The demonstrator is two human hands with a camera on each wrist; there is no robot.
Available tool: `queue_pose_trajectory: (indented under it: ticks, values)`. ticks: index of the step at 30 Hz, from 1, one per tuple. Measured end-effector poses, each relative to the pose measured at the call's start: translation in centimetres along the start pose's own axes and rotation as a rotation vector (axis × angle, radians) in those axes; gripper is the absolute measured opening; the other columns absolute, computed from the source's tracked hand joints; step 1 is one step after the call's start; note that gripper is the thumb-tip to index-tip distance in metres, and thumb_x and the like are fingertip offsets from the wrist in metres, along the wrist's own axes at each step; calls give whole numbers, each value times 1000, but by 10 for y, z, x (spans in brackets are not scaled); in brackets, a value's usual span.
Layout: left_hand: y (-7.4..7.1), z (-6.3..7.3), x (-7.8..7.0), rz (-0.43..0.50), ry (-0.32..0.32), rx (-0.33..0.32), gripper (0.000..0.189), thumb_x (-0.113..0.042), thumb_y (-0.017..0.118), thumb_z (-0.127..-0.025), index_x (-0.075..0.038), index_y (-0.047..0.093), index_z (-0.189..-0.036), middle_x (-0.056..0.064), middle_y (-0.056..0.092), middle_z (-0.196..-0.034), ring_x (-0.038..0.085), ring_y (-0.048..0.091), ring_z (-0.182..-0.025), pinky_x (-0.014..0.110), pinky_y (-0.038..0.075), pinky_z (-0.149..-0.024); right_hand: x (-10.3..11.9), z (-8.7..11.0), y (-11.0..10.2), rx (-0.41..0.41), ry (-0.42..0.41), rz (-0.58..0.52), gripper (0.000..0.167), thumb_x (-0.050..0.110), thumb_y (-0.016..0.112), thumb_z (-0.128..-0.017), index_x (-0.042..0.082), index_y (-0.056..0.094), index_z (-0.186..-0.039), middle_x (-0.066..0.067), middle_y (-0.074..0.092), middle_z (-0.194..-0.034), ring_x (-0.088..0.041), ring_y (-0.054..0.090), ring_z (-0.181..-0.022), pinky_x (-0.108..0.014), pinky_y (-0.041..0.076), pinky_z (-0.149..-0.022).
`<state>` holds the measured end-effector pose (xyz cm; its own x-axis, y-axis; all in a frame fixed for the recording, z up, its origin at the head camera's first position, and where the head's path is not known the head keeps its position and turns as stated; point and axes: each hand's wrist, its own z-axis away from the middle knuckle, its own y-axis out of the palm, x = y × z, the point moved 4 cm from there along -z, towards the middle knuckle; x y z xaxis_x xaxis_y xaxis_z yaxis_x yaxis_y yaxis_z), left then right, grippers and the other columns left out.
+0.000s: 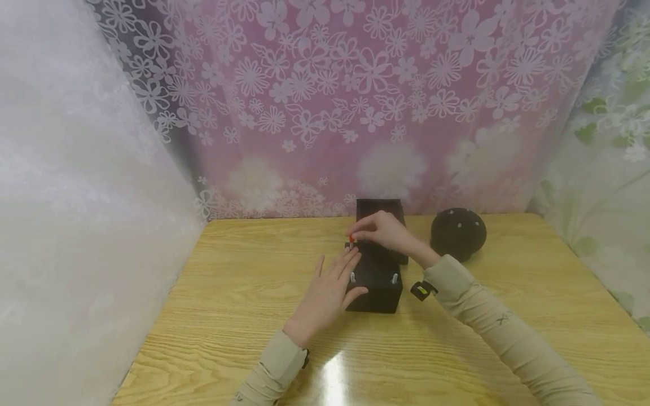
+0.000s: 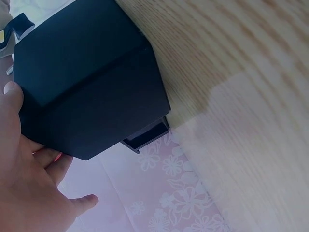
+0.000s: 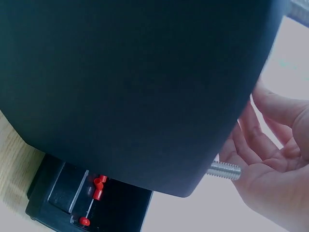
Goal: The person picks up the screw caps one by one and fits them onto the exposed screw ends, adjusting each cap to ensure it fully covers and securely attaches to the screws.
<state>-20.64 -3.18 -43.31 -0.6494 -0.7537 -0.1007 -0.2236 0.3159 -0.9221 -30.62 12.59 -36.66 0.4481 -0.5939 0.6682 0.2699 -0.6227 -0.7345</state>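
Observation:
A black box [image 1: 376, 296] stands on the table with metal threaded studs on top; one stud [image 3: 224, 170] shows closely in the right wrist view. At the box's far left corner my right hand [image 1: 388, 230] pinches a small red cap [image 1: 351, 238] over a stud. Whether the cap touches the stud cannot be told. My left hand [image 1: 325, 293] lies along the box's left side with its fingers extended, fingertips close to that same stud. In the left wrist view the left hand [image 2: 29, 188] touches the box's edge, and a speck of red shows between its fingers.
Behind the box is a black tray [image 1: 381, 207]; several red caps [image 3: 98, 183] lie in it. A round black piece with studs [image 1: 459, 234] stands to the right on the wooden table [image 1: 244, 293]. A flowered curtain [image 1: 325, 113] hangs along the table's back edge.

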Motion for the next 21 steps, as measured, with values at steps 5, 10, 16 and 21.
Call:
queue_pose_trajectory:
  ticks: [5, 10, 16, 21]
  values:
    - [-2, 1, -1, 1, 7, -20, 73, -53, 46, -104, -7, 32, -159, 4, 29, -166, 18, 22, -154, 59, 17, -122, 2, 0, 1, 1, -35, 5, 21, 20, 74, -94, 12, 78, -113, -3, 77, -110, -23, 71, -106, -44, 57, -92]
    - [-1, 1, 0, 2, 1, -10, 73, -53, 46, -104, -8, 31, -159, 4, 28, -166, 17, 21, -155, 58, 14, -123, 1, -1, 2, 5, -45, 15, 20, 19, 74, -94, 10, 79, -110, -3, 77, -109, -22, 71, -105, -44, 56, -94]
    - [1, 0, 0, 7, -5, 0, 73, -53, 46, -104, -8, 30, -160, 4, 27, -167, 18, 21, -154, 59, 14, -123, 0, -1, 3, 10, -55, 27, 21, 20, 74, -94, 8, 78, -110, -3, 77, -108, -23, 72, -105, -45, 56, -95]
    - [1, 0, 0, 8, -7, 5, 73, -53, 45, -104, -8, 30, -160, 3, 27, -167, 17, 21, -154, 58, 13, -124, -1, -1, 5, 4, -57, 40, 18, 21, 74, -94, 10, 79, -108, -3, 77, -108, -23, 72, -104, -45, 55, -95]
